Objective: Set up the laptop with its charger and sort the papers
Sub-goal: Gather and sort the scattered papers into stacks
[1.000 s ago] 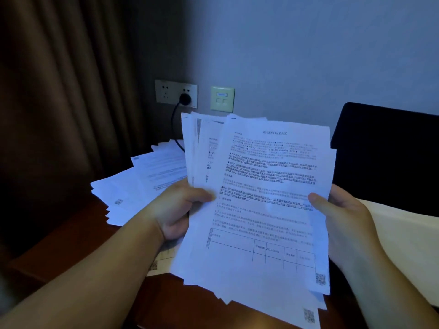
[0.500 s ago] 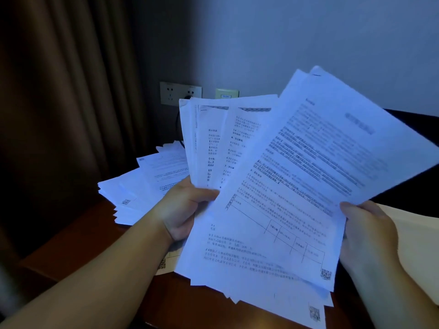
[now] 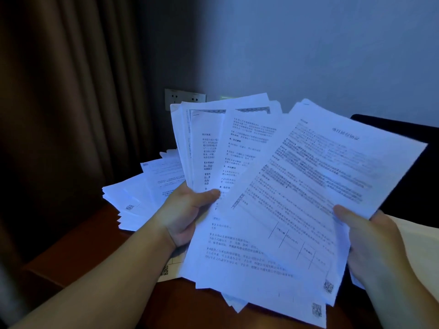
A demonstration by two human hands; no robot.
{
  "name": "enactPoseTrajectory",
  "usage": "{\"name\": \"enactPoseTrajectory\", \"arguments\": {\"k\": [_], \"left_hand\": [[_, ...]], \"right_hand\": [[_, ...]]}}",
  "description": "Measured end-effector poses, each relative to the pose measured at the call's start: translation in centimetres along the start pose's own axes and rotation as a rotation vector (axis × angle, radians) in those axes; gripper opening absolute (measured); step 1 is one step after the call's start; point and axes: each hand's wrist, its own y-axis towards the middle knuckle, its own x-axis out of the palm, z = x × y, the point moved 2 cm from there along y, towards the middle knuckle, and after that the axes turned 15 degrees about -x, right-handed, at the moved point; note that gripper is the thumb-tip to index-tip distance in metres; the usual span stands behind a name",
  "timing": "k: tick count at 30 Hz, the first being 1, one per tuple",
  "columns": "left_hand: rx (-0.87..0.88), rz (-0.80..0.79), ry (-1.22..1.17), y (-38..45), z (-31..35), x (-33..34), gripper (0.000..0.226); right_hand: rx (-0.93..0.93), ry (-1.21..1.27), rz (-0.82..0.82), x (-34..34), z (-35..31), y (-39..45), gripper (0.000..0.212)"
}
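Observation:
I hold a fanned stack of printed white papers (image 3: 209, 148) in front of me. My left hand (image 3: 187, 210) grips the stack's left edge, thumb on top. My right hand (image 3: 370, 243) pinches a printed top sheet (image 3: 316, 191) that is tilted to the right, thumb on its face. More loose papers (image 3: 142, 188) lie in a spread pile on the brown wooden desk (image 3: 78, 248) at the left. A dark laptop lid (image 3: 408, 186) stands open behind the papers at the right. No charger is visible; the held sheets cover the wall area behind them.
A wall socket plate (image 3: 185, 97) sits on the grey wall above the desk. A brown curtain (image 3: 66, 103) hangs at the left. A pale cream sheet or cloth (image 3: 418, 238) lies at the right below the laptop.
My right hand has pulled the top sheet away from the stack, tilting it to the right. The stack now fans wider and hides the plug and cable at the socket.

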Motion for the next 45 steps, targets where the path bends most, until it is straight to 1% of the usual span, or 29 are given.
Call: {"name": "enactPoseTrajectory", "arguments": {"k": [3,5,9,12,14,17,19,21,24,27,30,32,35,37,40,43,45], "left_hand": [[-0.002,0.016,-0.018,-0.1,0.1,0.1,0.053],[-0.017,0.024,-0.057,-0.1,0.0,0.2,0.051],[-0.037,0.044,-0.145,0.1,0.0,0.1,0.042],[-0.053,0.069,-0.163,0.3,0.0,-0.2,0.054],[-0.041,0.070,-0.134,0.3,0.0,-0.3,0.055],[-0.008,0.056,-0.073,0.2,-0.2,-0.4,0.050],[0.015,0.055,0.010,0.0,-0.2,-0.2,0.045],[0.033,0.072,0.100,-0.2,-0.2,0.1,0.044],[0.022,0.095,0.115,-0.4,-0.2,0.4,0.042],[-0.003,0.101,-0.001,-0.2,-0.3,0.2,0.036],[-0.041,0.120,-0.133,0.1,-0.4,-0.2,0.034],[-0.037,0.132,-0.139,0.2,-0.4,-0.2,0.032],[0.021,0.146,-0.081,0.2,-0.4,0.0,0.025],[0.029,0.136,-0.060,0.0,-0.3,0.2,0.023],[-0.001,0.121,-0.073,-0.1,-0.2,0.2,0.023],[-0.079,0.053,-0.094,-0.1,-0.2,0.2,0.038],[-0.144,0.050,-0.062,0.0,-0.3,0.2,0.041]], "right_hand": [[0.040,-0.057,-0.151,0.6,0.2,-0.3,0.025],[0.070,-0.062,-0.196,0.6,0.3,-0.3,0.026],[0.085,-0.022,-0.146,0.2,0.2,-0.2,0.026],[0.084,0.032,-0.096,0.1,-0.1,-0.2,0.027],[0.108,0.064,-0.127,0.3,-0.2,-0.3,0.026],[0.157,0.093,-0.255,0.7,-0.1,-0.6,0.028],[0.162,0.091,-0.326,1.0,0.1,-1.0,0.030],[0.157,0.091,-0.361,1.3,0.1,-1.3,0.030],[0.135,0.059,-0.327,1.4,0.1,-1.5,0.031],[0.104,0.000,-0.207,1.3,0.0,-1.6,0.027],[0.110,-0.001,-0.094,1.1,-0.1,-1.6,0.024],[0.111,0.016,-0.037,1.0,-0.1,-1.5,0.023],[0.093,0.017,0.012,0.9,-0.1,-1.5,0.022],[0.088,0.039,0.016,1.0,0.0,-1.5,0.023],[0.111,0.057,-0.025,1.2,-0.2,-1.7,0.029],[0.127,0.035,-0.077,1.1,-0.4,-1.7,0.034],[0.122,-0.045,-0.118,1.1,-0.4,-1.7,0.033]]}}
